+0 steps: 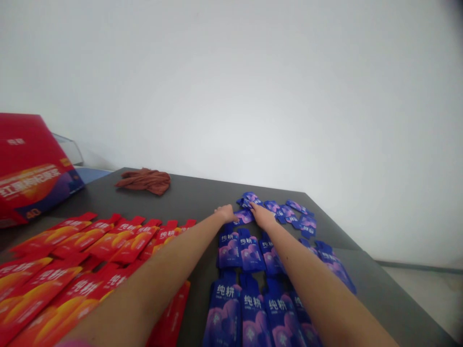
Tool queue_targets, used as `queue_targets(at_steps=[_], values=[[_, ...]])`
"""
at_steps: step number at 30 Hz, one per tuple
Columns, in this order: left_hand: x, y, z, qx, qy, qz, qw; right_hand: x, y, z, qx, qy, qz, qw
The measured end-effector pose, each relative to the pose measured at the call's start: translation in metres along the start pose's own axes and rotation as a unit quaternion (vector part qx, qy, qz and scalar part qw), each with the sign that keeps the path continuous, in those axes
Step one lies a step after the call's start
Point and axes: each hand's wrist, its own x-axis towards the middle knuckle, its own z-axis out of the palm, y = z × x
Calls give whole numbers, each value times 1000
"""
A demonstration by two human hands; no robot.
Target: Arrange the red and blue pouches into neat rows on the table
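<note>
Both arms reach far across the table. My left hand (226, 213) is closed at the left end of a purple pouch (245, 216), its fingertips partly hidden. Just right of it, my right hand (263, 216) pinches the edge of another purple pouch (250, 198) in the small pile at the back. Nearer to me, blue-purple pouches with white lettering lie in rows, such as one pouch (229, 250) in the back row and a larger-looking pouch (223, 313) in front. My right forearm covers part of these rows.
Loose purple pouches (307, 225) lie scattered right of my right hand. Red-orange pouches (103, 239) fill the left side in overlapping rows. A red carton (25, 168) stands at the far left. A crumpled brown cloth (144, 180) rests near the dark table's (195, 188) back edge, before a white wall.
</note>
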Motion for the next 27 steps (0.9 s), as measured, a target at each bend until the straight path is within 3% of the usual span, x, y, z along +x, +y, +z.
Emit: queue_targets(at_steps=[3, 6, 10, 16, 21, 27], values=[[0, 3, -3, 26, -6, -6, 1000, -1, 1, -2, 21, 23, 35, 999], [-4, -2, -17, 19, 3, 10, 1000, -3, 4, -7, 43, 65, 88, 993], [-16, -12, -52, -22, 25, 45, 998, -11, 10, -23, 83, 136, 127, 979], [-57, -10, -104, -91, -4, 107, 990, -46, 21, -65, 195, 220, 96, 951], [-106, 9, -117, -118, -81, 149, 978, -96, 33, -86, 362, 273, 81, 888], [-173, 27, -108, -85, -221, 219, 947, -196, 29, -99, 575, 243, 49, 780]])
